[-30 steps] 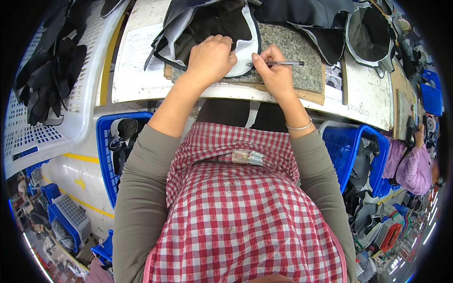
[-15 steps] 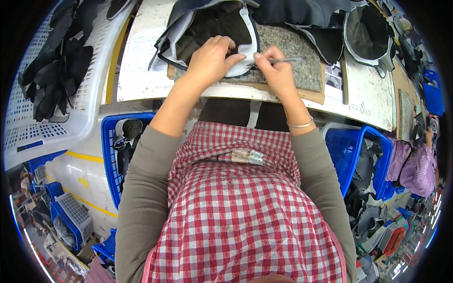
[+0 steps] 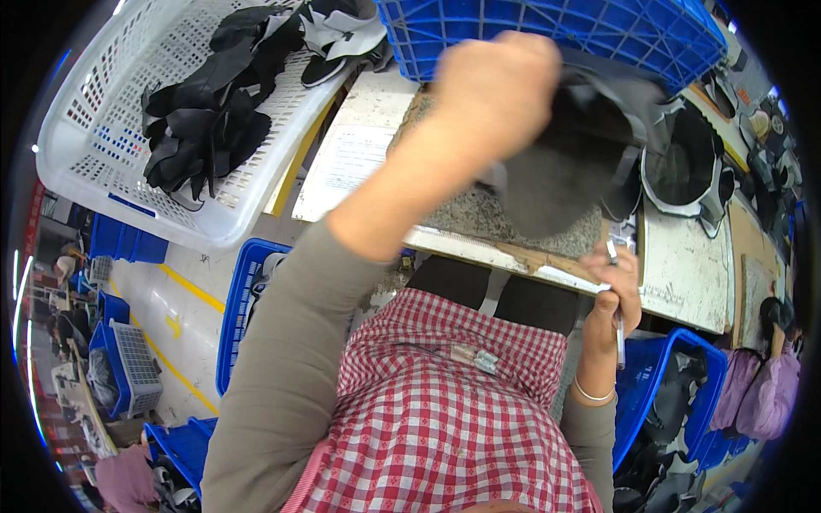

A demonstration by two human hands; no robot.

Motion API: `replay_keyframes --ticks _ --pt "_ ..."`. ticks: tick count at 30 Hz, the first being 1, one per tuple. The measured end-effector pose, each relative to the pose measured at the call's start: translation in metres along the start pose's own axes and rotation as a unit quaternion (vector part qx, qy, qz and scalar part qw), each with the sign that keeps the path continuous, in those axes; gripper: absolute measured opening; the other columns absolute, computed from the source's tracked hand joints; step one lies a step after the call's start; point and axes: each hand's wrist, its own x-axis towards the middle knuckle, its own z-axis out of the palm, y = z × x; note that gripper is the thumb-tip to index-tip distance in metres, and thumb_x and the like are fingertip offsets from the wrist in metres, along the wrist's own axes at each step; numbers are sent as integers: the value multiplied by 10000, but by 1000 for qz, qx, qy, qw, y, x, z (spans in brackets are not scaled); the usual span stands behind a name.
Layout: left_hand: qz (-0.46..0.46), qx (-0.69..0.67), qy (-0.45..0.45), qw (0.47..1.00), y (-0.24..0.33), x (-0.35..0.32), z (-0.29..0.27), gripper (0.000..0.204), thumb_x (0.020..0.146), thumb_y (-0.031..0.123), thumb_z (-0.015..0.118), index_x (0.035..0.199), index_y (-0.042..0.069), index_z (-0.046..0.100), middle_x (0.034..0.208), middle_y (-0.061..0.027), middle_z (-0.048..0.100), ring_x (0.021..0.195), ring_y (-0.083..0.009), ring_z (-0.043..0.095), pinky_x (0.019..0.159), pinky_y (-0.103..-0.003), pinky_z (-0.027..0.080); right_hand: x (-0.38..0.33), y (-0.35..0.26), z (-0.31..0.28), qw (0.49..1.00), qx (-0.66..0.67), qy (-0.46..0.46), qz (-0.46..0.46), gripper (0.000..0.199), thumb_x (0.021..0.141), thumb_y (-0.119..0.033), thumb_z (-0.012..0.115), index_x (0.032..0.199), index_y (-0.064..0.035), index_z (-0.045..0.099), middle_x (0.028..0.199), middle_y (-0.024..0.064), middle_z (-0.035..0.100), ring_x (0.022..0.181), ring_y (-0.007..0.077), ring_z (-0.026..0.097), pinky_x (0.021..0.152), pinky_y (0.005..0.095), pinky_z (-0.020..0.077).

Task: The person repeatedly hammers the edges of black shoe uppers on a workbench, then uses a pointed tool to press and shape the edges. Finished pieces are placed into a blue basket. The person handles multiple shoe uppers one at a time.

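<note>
Pinching a slim pen (image 3: 619, 338) between thumb and fingers, your right hand (image 3: 612, 291) hangs near the front edge of the white worktable (image 3: 680, 278), its grip narrow and closed around the barrel, which runs nearly straight toward you. A thin bracelet (image 3: 593, 396) circles that wrist. Your left hand (image 3: 500, 94) reaches far over the table and is blurred, its fingers curled; you are close to the dark fabric piece (image 3: 556, 184), but I cannot tell whether you grip it or only pass above it. That piece, blurred too, lies over or hangs above the right part of the speckled grey slab (image 3: 466, 209) in front of you. Beyond your left hand a blue crate (image 3: 547, 43) spans the back of the work area, and to the right of the piece sits another dark piece with a pale edge (image 3: 684, 158). Left of the slab, a printed sheet (image 3: 351, 158) lies on the table, and farther left a white basket (image 3: 248, 201) holds a heap of black pieces (image 3: 214, 111). Below the table's right side, a blue bin (image 3: 633, 419) holds more dark pieces, with a co-worker in a purple top (image 3: 761, 398) beyond it.
</note>
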Motion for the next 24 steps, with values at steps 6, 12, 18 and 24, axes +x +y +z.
replay_keyframes --ticks 6,12,18,24 --pt "-67 -295 -224 927 28 -11 67 367 890 126 689 1240 40 618 1150 -168 669 1113 -394 662 928 -473 553 6 98 13 937 -169 42 304 472 1093 -344 498 1389 24 512 1395 260 578 1326 391 536 1122 421 390" --pt "-249 55 42 966 -236 -98 92 471 702 -45 667 1150 -24 526 1134 -207 527 1098 -383 524 944 -436 461 -66 157 1 922 -210 37 323 596 1072 -335 502 1446 124 436 1355 308 579 1201 380 576 1070 407 414" --pt "-149 223 -151 951 -376 -103 175 499 769 85 715 1223 -11 532 1270 -196 542 1243 -388 511 955 -488 525 -78 154 8 924 -230 83 293 584 1079 -289 461 1486 126 400 1420 279 542 1244 357 539 1100 409 383" --pt "-373 182 -125 901 -439 -20 127 321 966 322 572 1047 85 773 1110 -202 746 1054 -389 711 917 -496 566 -82 151 -14 912 -262 97 300 512 1092 -329 439 1395 79 499 1241 155 593 1019 220 542 943 328 429"
